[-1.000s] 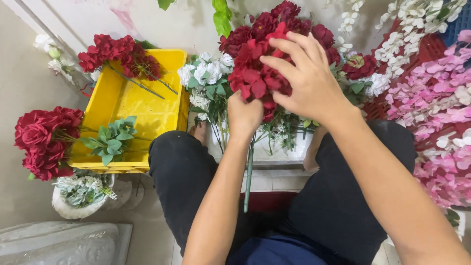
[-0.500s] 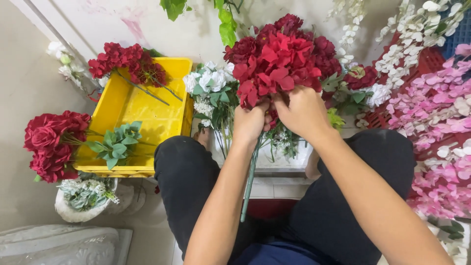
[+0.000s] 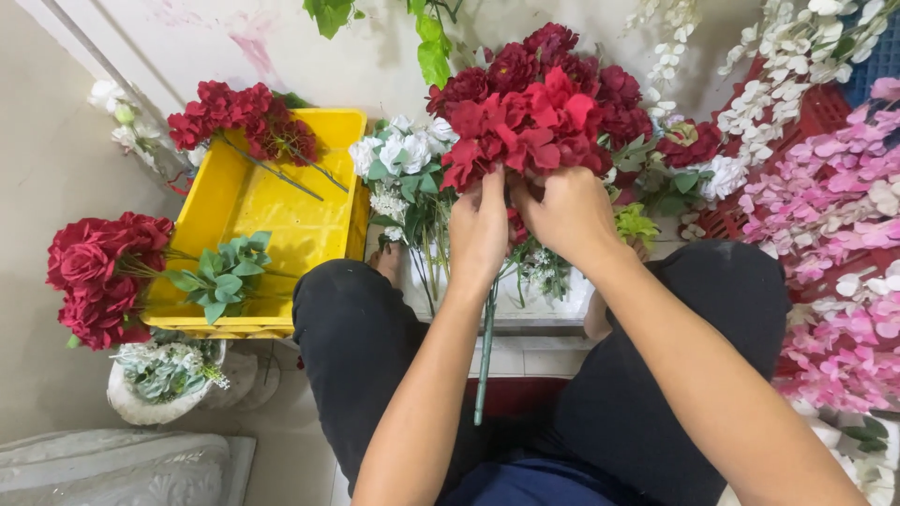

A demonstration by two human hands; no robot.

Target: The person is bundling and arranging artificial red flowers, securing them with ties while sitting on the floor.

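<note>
Gripping the red flower bunch (image 3: 539, 103) by its stems, left hand (image 3: 478, 230) clenched, right hand (image 3: 567, 211) now dropped from the blooms to clasp beside it; yellow crate (image 3: 244, 201) untouched.

A yellow plastic crate (image 3: 246, 201) stood on the floor, with a bunch of red flowers (image 3: 239, 117) laid across its far rim and a bunch of red roses (image 3: 98, 276) with green leaves laid across its near left rim. A white stone pot (image 3: 164, 389) of pale greenery sat just in front of the crate. White flowers (image 3: 398, 159) stood just right of the crate, and pink blossom sprays (image 3: 834, 244) lay well apart on the far right.
</note>
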